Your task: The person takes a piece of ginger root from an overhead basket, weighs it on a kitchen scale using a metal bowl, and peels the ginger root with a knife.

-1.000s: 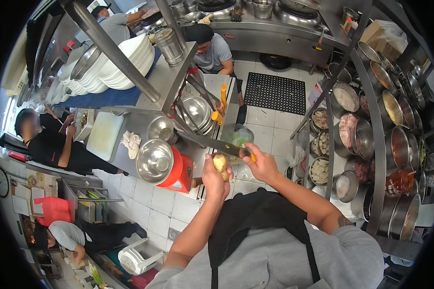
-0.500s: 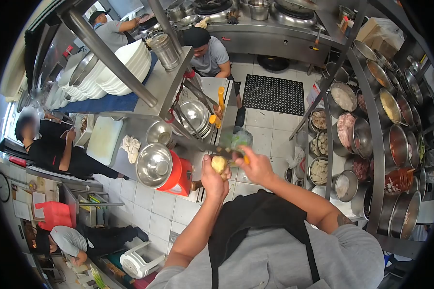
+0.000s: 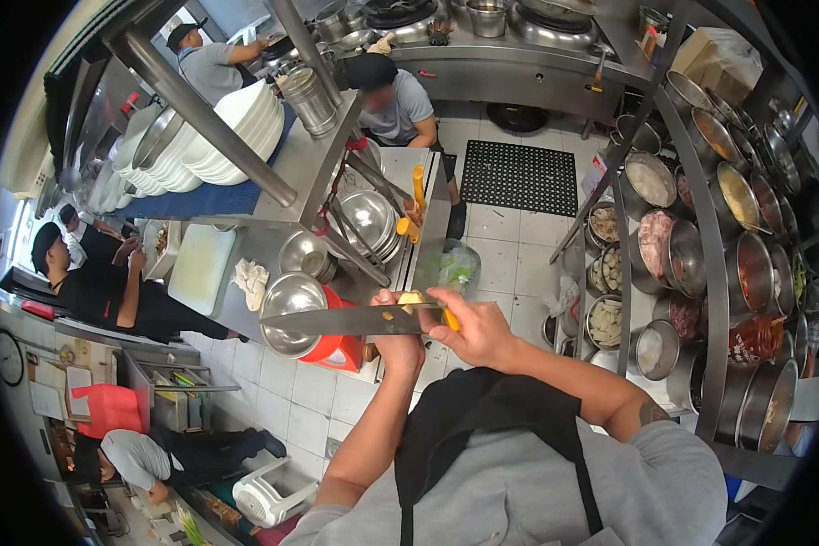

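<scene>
My left hand point(image 3: 399, 349) is closed around a pale yellow, peeled-looking root vegetable point(image 3: 410, 298), whose top shows above the blade. In my right hand point(image 3: 480, 333) is a large kitchen knife point(image 3: 337, 320) with a yellow handle. Its broad blade points left, crossing in front of my left fingers and hiding part of them and of the vegetable. Small yellow bits cling to the blade near the handle. Beyond the blade tip, a steel bowl point(image 3: 287, 296) rests on a red container point(image 3: 344, 353).
A bin with green scraps point(image 3: 458, 270) stands on the floor ahead. Racks of filled steel pots point(image 3: 657, 241) line my right. On my left is a counter with a white cutting board point(image 3: 202, 270) and a crumpled cloth point(image 3: 249, 280). Several people work nearby, one crouching person point(image 3: 399, 114) ahead.
The knife has swung from a blurred position beyond my left hand to lie level across it, tip left. My right hand has come closer to the left. The vegetable sits slightly higher.
</scene>
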`<state>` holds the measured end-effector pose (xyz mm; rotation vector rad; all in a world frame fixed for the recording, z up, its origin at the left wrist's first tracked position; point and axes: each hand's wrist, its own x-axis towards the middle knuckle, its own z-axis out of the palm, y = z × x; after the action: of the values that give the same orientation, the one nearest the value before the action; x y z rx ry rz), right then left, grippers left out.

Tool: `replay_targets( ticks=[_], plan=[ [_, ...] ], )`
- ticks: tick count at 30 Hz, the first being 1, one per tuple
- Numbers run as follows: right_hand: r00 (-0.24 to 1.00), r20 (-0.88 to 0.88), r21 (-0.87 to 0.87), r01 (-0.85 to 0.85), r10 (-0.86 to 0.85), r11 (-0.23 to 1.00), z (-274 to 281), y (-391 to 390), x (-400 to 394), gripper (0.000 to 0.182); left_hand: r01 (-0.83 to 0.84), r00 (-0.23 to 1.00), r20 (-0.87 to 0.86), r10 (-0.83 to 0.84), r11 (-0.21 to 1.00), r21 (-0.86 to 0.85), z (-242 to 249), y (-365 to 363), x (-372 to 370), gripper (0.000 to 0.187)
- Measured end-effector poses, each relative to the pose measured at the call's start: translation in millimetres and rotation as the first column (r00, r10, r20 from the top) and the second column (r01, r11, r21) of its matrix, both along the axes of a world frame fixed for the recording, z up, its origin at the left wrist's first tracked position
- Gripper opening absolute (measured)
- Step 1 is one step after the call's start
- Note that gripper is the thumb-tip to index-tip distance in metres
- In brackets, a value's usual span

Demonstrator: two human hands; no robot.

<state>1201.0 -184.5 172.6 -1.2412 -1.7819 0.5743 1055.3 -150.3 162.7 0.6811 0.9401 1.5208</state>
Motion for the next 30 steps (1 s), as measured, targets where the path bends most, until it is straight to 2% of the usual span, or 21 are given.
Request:
replay_targets(
  ticks=[3, 4, 8, 9, 10, 13, 17, 20, 23, 26, 30],
  plan=[
    [0.999, 0.028, 0.013, 0.039, -0.039, 0.999, -12.5, 3.9, 4.2, 0.06, 0.034, 0.998, -0.045, -0.036, 0.998, -0.045, 6.8, -4.8, -1.8, 0.027],
    [0.998, 0.032, 0.008, 0.057, -0.057, 0.998, -18.4, 5.7, 8.3, 0.059, 0.094, 0.995, -0.017, -0.095, 0.994, -0.062, 4.9, -6.1, -6.3, 0.028],
    [0.98, 0.037, -0.295, 0.196, -0.194, 0.935, -47.5, 17.1, 32.8, 0.053, 0.273, 0.96, 0.105, -0.259, 0.951, -0.146, 2.2, -4.9, -20.8, 0.034],
    [0.981, 0.002, -0.289, 0.187, -0.195, 0.939, -46.2, 17.8, 34.1, 0.052, 0.302, 0.95, 0.137, -0.281, 0.936, -0.178, 4.1, -6.3, -21.9, 0.035],
    [0.98, -0.034, -0.285, 0.178, -0.195, 0.942, -45.3, 17.6, 34.8, 0.051, 0.312, 0.931, 0.265, -0.253, 0.926, -0.211, 9.2, -7.2, -21.2, 0.037],
    [0.981, -0.101, -0.283, 0.133, -0.167, 0.95, -33.2, 15.4, 32.0, 0.05, 0.431, 0.854, 0.368, -0.367, 0.896, -0.107, 4.3, -5.4, -25.0, 0.034],
    [0.983, -0.151, -0.279, 0.057, -0.102, 0.959, -13.0, 10.8, 27.8, 0.05, 0.546, 0.818, 0.221, -0.531, 0.838, -0.008, -8.6, -0.8, -35.4, 0.033],
    [0.983, -0.177, -0.209, 0.013, -0.051, 0.978, -6.2, 4.3, 23.1, 0.051, 0.543, 0.809, 0.286, -0.514, 0.839, -0.028, -6.9, -1.6, -34.1, 0.036],
    [0.994, -0.11, -0.105, 0.007, -0.019, 0.994, -4.6, -0.2, 17.9, 0.055, 0.506, 0.83, 0.287, -0.478, 0.862, -0.027, -3.8, -3.1, -29.6, 0.033],
    [1.0, -0.01, 0.006, 0.025, -0.025, 1.0, -4.6, -0.3, 11.3, 0.061, 0.42, 0.889, 0.213, -0.405, 0.907, -0.028, -6.4, -7.5, -23.6, 0.035],
    [0.998, 0.06, 0.059, 0.025, -0.028, 0.998, -4.9, -0.3, 8.2, 0.066, 0.429, 0.867, 0.293, -0.403, 0.903, -0.027, -17.9, -6.5, -22.9, 0.039]
  ],
)
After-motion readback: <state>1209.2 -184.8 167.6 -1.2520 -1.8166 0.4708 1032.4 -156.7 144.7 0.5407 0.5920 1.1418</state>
